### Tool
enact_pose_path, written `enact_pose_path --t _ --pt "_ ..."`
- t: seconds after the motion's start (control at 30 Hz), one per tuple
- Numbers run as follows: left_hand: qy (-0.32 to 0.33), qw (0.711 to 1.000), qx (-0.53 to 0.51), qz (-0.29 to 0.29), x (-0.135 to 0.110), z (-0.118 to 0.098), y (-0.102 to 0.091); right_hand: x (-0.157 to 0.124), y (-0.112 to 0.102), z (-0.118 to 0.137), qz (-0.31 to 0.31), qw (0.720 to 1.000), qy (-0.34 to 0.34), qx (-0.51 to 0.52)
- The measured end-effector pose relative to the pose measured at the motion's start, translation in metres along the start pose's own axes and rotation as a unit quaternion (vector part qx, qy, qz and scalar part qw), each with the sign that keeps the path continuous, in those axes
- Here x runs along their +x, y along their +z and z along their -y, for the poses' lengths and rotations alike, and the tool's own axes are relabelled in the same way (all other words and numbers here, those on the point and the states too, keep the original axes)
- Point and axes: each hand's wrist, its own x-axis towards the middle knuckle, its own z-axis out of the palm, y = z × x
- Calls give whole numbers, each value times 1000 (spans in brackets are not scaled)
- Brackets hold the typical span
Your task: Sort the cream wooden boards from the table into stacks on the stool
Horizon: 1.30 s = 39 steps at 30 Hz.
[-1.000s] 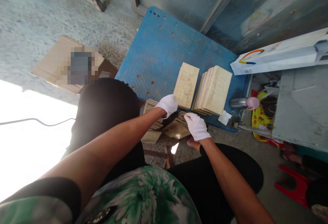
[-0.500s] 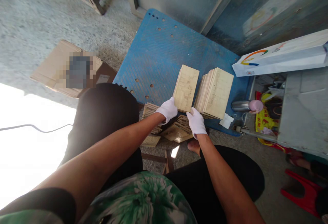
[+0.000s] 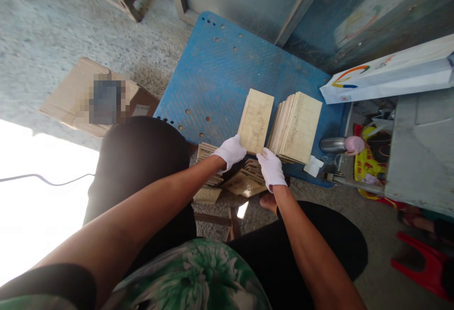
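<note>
Both my hands wear white gloves. My left hand (image 3: 231, 151) and my right hand (image 3: 271, 168) are closed on the near end of a small stack of pale wooden boards (image 3: 256, 119), which rests on a blue perforated platform (image 3: 227, 73). A taller, fanned stack of the same boards (image 3: 296, 125) stands just to its right on the platform. Under my hands, on the ground, lie more loose boards (image 3: 244, 182) in untidy piles.
A flattened cardboard box (image 3: 71, 92) lies at the left on the concrete floor. At the right are a white long carton (image 3: 386, 75), a metal flask with a pink cap (image 3: 338, 145), yellow and red clutter, and a red plastic stool (image 3: 422, 262). My black-clad knees frame the loose boards.
My right hand rose from the loose boards on the ground to the near end of the small stack, joining the left hand. Since half a second ago, hardly anything moved.
</note>
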Motion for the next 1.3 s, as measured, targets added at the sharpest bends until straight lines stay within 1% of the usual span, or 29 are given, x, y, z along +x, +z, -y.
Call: enact_pose_path --t 0.2,0.33,0.4,0.47,0.6,0.67,0.7,0.8,0.87,0.9,1.0,1.07,1.13,1.2,1.3 --pt "-2 998 -64 -18 2 0 2 -3 1 12 -44 997 51 26" --pt "-18 997 -62 -47 4 3 4 -9 1 20 -73 993 72 63" --pt "-34 995 -50 -74 6 5 2 -13 1 27 -89 988 76 96" --pt "-43 992 -61 -100 9 7 0 -18 2 35 -95 983 78 138" --pt "-55 978 -159 -122 15 7 -2 -21 0 52 -99 957 102 252" --pt "-62 963 -236 -116 15 5 -2 -20 -2 58 -96 941 109 306" --pt "-66 951 -283 -108 14 3 -3 -19 -2 59 -94 933 112 328" --pt "-83 897 -430 -65 8 -7 -4 -19 -1 59 -91 909 136 383" --pt "-93 868 -486 -31 3 -14 -6 -21 3 58 -75 894 160 412" --pt "-98 861 -498 -18 0 -17 -7 -23 6 57 -56 887 171 425" --pt "-110 856 -505 -2 -4 -24 -8 -29 15 60 22 867 190 461" --pt "-112 852 -512 4 -5 -26 -7 -29 21 65 54 856 175 483" --pt "-111 843 -526 9 -6 -26 -3 -27 24 70 51 852 148 500" --pt "-108 836 -537 15 -7 -25 0 -23 26 76 25 854 126 505" --pt "-99 835 -541 18 -9 -23 4 -19 27 81 -12 857 117 501"
